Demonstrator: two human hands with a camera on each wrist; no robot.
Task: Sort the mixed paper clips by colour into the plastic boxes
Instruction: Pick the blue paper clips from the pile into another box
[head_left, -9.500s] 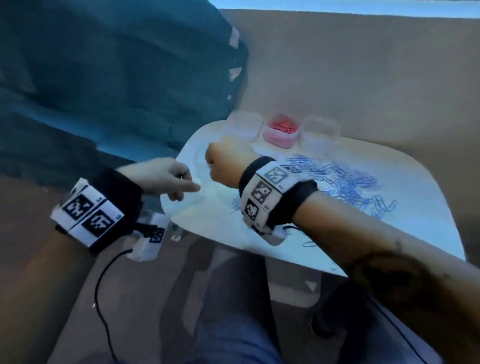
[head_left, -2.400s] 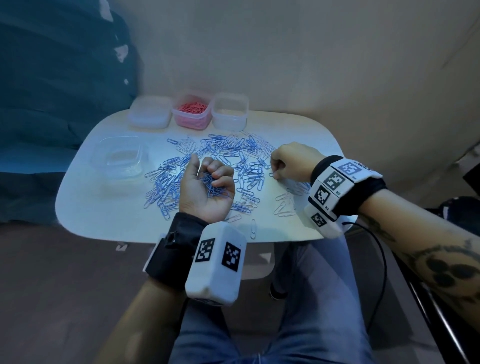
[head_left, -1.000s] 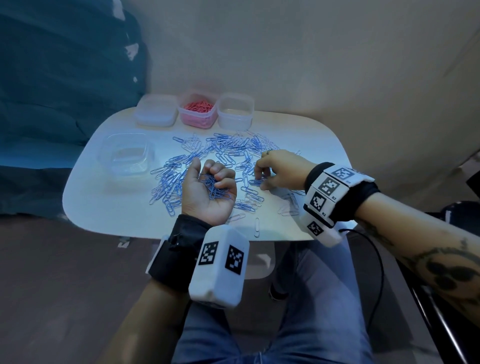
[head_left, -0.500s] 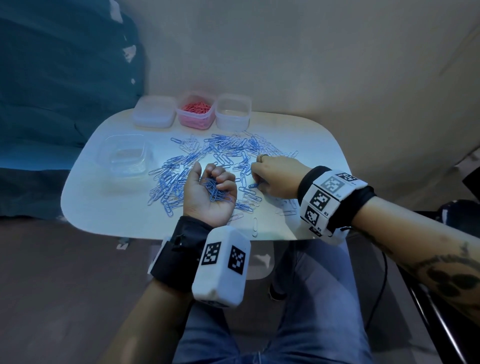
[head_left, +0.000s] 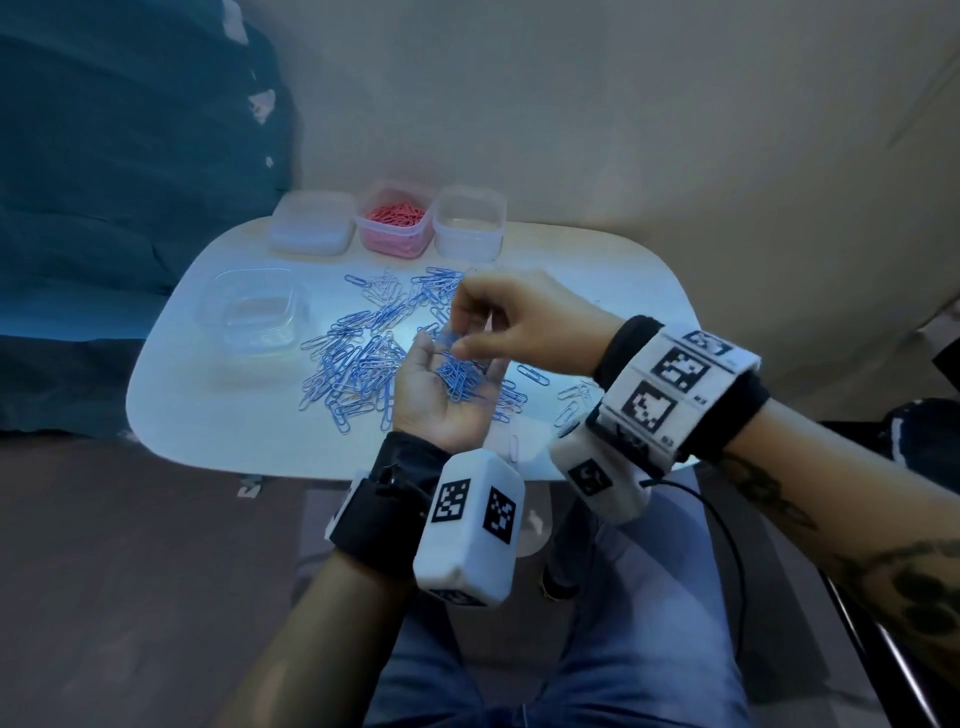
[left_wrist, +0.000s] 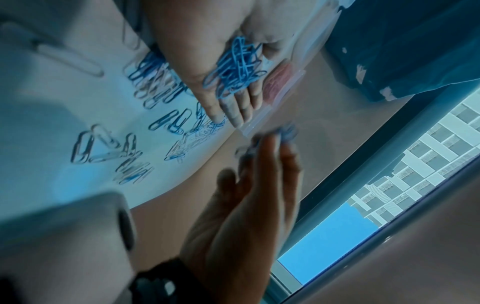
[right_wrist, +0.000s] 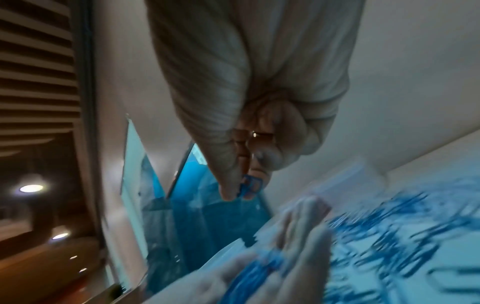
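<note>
Pinching blue clips (right_wrist: 249, 186) in the right hand (head_left: 511, 325), we release them low into the cupped left palm (head_left: 441, 395).

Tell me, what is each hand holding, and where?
The left hand cups a loose heap of blue wire paper clips in its upturned palm. The right hand pinches a few blue clips at its fingertips.

A white table (head_left: 218, 415) stands before a teal curtain (head_left: 104, 182).
</note>
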